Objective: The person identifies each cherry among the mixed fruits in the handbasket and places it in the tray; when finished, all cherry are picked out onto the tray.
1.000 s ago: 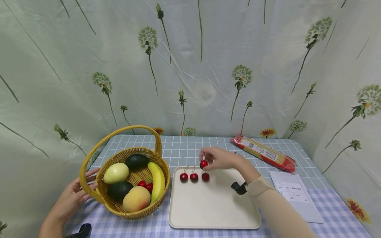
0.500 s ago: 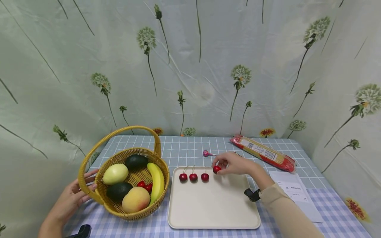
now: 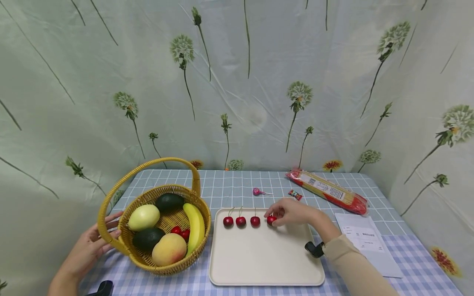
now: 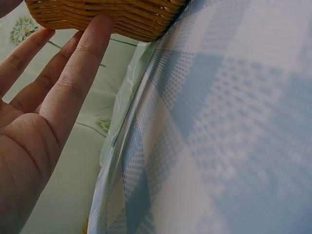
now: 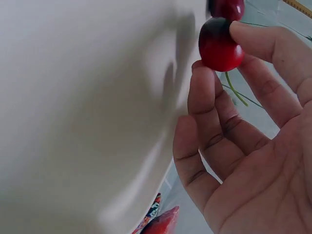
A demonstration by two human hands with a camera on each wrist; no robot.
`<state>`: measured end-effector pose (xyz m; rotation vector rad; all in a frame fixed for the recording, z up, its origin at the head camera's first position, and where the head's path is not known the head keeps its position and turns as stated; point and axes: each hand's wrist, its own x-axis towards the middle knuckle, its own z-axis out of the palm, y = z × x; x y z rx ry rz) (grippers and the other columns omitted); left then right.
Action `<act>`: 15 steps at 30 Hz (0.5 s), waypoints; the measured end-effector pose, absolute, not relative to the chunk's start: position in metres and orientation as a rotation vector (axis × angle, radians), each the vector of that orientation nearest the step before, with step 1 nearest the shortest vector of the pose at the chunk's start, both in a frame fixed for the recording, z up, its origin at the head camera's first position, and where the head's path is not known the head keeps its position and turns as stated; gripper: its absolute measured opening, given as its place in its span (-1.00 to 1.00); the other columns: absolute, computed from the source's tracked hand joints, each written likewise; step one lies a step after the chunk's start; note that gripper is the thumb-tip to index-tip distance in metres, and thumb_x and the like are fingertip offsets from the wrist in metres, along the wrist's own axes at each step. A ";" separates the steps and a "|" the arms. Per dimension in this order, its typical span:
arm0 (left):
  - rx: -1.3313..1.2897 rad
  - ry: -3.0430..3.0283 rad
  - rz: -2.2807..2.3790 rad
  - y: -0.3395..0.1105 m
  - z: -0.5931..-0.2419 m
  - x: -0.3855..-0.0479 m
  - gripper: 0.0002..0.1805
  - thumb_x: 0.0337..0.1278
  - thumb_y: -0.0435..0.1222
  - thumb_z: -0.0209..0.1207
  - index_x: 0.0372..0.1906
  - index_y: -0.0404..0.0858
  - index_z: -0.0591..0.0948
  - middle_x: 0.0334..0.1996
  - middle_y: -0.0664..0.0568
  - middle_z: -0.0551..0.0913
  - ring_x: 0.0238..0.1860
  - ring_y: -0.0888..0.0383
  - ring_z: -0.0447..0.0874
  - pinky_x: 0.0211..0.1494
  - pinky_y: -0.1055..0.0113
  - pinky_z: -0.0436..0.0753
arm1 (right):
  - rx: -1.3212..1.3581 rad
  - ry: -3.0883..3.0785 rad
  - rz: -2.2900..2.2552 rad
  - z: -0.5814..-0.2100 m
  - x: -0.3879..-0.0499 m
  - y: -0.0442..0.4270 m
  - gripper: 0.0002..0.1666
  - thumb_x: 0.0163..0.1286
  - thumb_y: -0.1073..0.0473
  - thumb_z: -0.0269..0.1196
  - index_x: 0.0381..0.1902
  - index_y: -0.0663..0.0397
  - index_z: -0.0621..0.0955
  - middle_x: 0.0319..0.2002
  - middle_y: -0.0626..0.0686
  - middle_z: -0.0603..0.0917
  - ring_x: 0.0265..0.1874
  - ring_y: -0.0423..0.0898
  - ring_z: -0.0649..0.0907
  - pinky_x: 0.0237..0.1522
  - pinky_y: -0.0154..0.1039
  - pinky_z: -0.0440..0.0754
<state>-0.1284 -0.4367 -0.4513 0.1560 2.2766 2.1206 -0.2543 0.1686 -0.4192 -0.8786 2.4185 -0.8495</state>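
My right hand [image 3: 294,211] pinches a dark red cherry [image 5: 222,45] between thumb and fingers, over the far side of the cream tray [image 3: 266,259]. In the right wrist view a green stem hangs from this cherry, and part of another cherry [image 5: 229,9] shows behind it. Three cherries with upright stems, the nearest being the right-hand cherry [image 3: 255,221], stand in a row to its left. My left hand [image 3: 89,248] has its fingers extended at the left side of the yellow wicker basket [image 3: 166,269]. In the left wrist view its fingertips touch the basket's underside or come very near it.
The basket holds a banana [image 3: 195,226], a peach [image 3: 169,249], a pale yellow-green fruit [image 3: 144,217], two dark green fruits and some small red ones. Behind the tray lie a lollipop [image 3: 256,191] and a small wrapped sweet [image 3: 295,194]. A noodle packet [image 3: 327,190] and a pale envelope [image 3: 368,244] lie at right.
My right hand has carried the cherry rightward from above the third cherry, then slightly down towards the tray, in line with the row. The left hand and basket have stayed put.
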 end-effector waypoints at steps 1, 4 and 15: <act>0.161 2.278 2.121 -0.437 -0.451 -0.128 -0.42 0.63 -0.48 0.03 0.54 0.06 0.51 0.11 0.36 0.72 0.07 0.37 0.78 0.01 0.37 0.84 | -0.876 2.419 -0.844 -0.420 -0.254 0.168 -0.67 0.39 0.21 0.45 0.10 0.03 0.80 -0.36 -0.14 0.65 -0.36 -0.24 0.53 -0.30 -0.41 0.49; 0.170 2.277 2.123 -0.436 -0.451 -0.128 -0.42 0.63 -0.48 0.03 0.55 0.05 0.50 0.11 0.36 0.72 0.07 0.37 0.78 0.01 0.37 0.84 | -0.868 2.412 -0.841 -0.423 -0.254 0.168 -0.67 0.39 0.22 0.45 0.10 0.02 0.81 -0.37 -0.14 0.67 -0.38 -0.23 0.53 -0.32 -0.41 0.48; 0.147 2.283 2.125 -0.436 -0.450 -0.128 -0.43 0.62 -0.48 0.04 0.53 0.04 0.52 0.10 0.36 0.73 0.06 0.37 0.78 -0.01 0.37 0.85 | -0.858 2.407 -0.846 -0.427 -0.256 0.170 -0.66 0.43 0.21 0.43 0.14 -0.02 0.81 -0.34 -0.12 0.63 -0.33 -0.18 0.52 -0.29 -0.39 0.47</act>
